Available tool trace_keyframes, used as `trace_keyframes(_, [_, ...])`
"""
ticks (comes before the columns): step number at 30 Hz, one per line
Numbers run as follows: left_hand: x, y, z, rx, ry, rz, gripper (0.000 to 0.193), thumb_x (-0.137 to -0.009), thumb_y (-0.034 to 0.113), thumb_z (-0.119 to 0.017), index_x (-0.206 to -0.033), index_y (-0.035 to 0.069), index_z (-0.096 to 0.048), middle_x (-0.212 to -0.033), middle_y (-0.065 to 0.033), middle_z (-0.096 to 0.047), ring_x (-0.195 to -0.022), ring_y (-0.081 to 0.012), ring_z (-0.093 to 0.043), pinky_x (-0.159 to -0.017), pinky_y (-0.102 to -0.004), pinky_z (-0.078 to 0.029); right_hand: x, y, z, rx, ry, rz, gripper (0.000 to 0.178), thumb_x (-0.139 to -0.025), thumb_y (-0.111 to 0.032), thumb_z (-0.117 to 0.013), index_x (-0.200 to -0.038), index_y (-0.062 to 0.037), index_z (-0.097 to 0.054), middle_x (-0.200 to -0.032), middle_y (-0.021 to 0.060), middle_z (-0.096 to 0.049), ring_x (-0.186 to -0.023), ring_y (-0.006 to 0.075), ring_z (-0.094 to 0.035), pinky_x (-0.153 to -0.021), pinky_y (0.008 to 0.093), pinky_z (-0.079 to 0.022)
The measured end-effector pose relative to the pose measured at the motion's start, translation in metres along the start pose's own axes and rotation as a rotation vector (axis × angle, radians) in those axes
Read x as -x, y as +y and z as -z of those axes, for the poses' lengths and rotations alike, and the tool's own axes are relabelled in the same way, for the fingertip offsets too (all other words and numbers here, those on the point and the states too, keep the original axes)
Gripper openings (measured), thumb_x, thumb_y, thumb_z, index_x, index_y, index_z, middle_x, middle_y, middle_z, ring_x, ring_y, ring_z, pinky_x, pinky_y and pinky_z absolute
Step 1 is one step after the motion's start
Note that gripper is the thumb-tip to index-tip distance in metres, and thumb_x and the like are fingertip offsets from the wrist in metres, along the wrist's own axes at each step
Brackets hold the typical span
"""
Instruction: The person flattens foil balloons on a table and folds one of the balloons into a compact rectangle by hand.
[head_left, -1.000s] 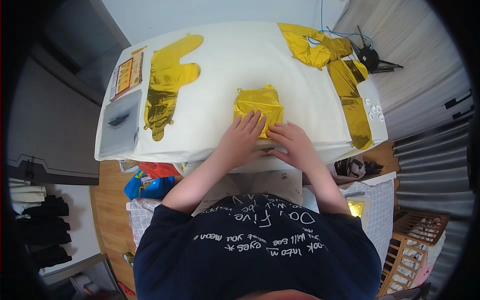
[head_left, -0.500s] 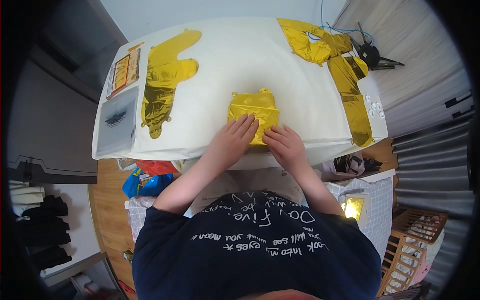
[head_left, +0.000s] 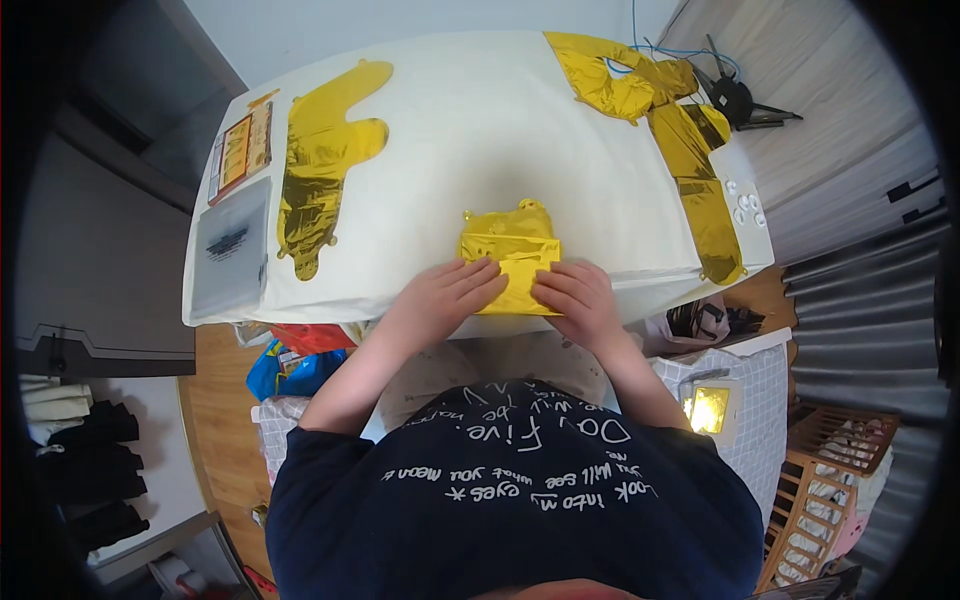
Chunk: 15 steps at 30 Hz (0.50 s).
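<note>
A folded gold foil balloon (head_left: 512,248) lies at the near edge of the white-covered table, straight in front of me. Its far part is wrinkled with small tabs, and a straight-edged folded flap covers the nearer part. My left hand (head_left: 455,298) rests on the balloon's left side, fingers stretched and palm down. On the right side my right hand (head_left: 582,300) lies with its fingers over the foil's edge. Both thumbs are mostly hidden, and so is the foil under my fingers.
Flat gold foil balloons lie at the table's left (head_left: 318,180) and right (head_left: 690,150). A clear plastic bag (head_left: 230,250) and an orange-and-yellow card (head_left: 240,150) are at far left. White rolls (head_left: 745,205) and a black stand (head_left: 735,100) are at right.
The folded balloon and both hands have come nearer to my body. A straight-edged flap now shows across its middle, and my left hand sits further left.
</note>
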<state>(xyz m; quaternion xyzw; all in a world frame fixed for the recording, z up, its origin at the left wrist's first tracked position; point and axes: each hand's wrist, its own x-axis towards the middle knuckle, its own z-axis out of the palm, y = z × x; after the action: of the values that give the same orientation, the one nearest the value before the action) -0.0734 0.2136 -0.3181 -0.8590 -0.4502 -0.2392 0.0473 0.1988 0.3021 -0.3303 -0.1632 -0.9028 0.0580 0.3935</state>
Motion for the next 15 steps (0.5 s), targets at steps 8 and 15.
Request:
trace_keyframes(8, [-0.013, 0.016, 0.072, 0.441, -0.113, 0.284, 0.057, -0.085, 0.01, -0.079, -0.14, 0.012, -0.062, -0.134, -0.01, -0.07, -0.108, -0.0216, -0.074, -0.09, -0.0347, -0.059, -0.052, -0.024, 0.065, -0.308, -0.228, -0.314, 0.032, -0.083, -0.01, -0.081, -0.115, -0.01, -0.076, -0.1, 0.0044, -0.076, -0.086, 0.02, -0.071, -0.079, 0.0346, -0.054])
trace_keyframes(15, [-0.083, -0.063, 0.074, 0.633, -0.014, 0.573, 0.062, -0.093, 0.023, -0.077, -0.151, 0.015, -0.055, -0.069, 0.002, -0.039, -0.068, -0.008, -0.042, -0.066, -0.0248, -0.042, -0.138, 0.075, 0.028, -1.03, -0.524, -1.006, 0.024, -0.096, -0.019, -0.074, -0.111, -0.0008, -0.074, -0.097, 0.0044, -0.075, -0.082, 0.0111, -0.068, -0.076, 0.0275, -0.055])
